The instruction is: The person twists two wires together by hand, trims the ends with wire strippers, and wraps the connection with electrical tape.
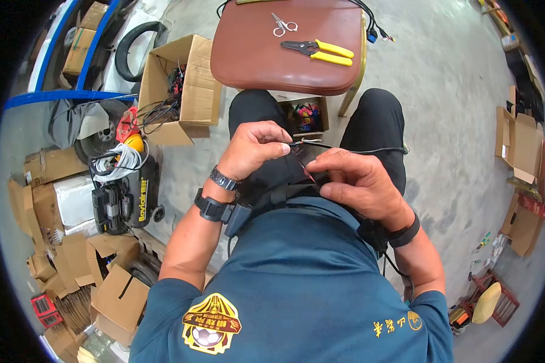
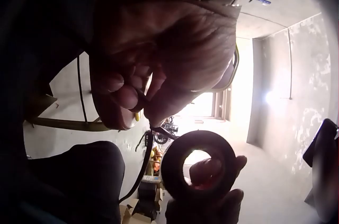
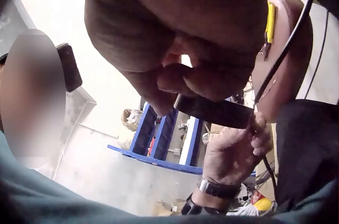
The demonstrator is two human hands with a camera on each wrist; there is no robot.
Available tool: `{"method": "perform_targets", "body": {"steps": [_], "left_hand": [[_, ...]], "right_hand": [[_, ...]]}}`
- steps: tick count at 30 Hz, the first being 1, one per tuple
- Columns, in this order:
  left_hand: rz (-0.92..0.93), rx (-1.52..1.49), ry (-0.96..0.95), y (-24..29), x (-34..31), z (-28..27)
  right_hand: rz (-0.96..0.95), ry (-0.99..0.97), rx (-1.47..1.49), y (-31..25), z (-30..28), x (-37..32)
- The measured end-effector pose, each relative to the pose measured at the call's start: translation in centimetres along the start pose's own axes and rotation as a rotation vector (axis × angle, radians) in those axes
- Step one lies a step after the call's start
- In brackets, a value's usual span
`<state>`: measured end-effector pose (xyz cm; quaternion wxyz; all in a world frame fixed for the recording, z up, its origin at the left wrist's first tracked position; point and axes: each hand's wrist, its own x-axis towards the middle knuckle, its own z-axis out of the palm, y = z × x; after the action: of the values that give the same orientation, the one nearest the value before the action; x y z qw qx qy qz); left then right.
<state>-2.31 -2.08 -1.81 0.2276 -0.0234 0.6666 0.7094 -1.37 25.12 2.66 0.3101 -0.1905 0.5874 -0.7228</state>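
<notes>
My left hand (image 1: pixel 254 148) pinches a thin black cable (image 1: pixel 363 150) between thumb and fingertips, above the lap. Pale bare wire ends (image 1: pixel 310 141) stick out just beside those fingertips. My right hand (image 1: pixel 360 181) holds a roll of black tape (image 2: pixel 174 173), its fingers and thumb around the ring. In the right wrist view the tape roll (image 3: pixel 214 113) appears edge-on, close to the left hand. A short strip of tape (image 1: pixel 303 164) stretches between the two hands. From the left fingertips the cable runs right across the knee.
Ahead of the knees stands a brown padded chair (image 1: pixel 248 54) with scissors (image 1: pixel 283 25) and a yellow-handled wire stripper (image 1: pixel 321 51) on its seat. Beneath it is a small box (image 1: pixel 324 115) of colourful pieces. An open carton (image 1: pixel 200 85) and a black compressor (image 1: pixel 142 193) stand at left.
</notes>
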Motion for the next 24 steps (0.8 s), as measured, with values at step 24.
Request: {"method": "perform_targets", "body": {"steps": [24], "left_hand": [[0.341, 0.663, 0.294, 0.7, -2.4, 2.9]], "right_hand": [[0.021, 0.072, 0.180, -0.3, -1.3, 8.1]]}}
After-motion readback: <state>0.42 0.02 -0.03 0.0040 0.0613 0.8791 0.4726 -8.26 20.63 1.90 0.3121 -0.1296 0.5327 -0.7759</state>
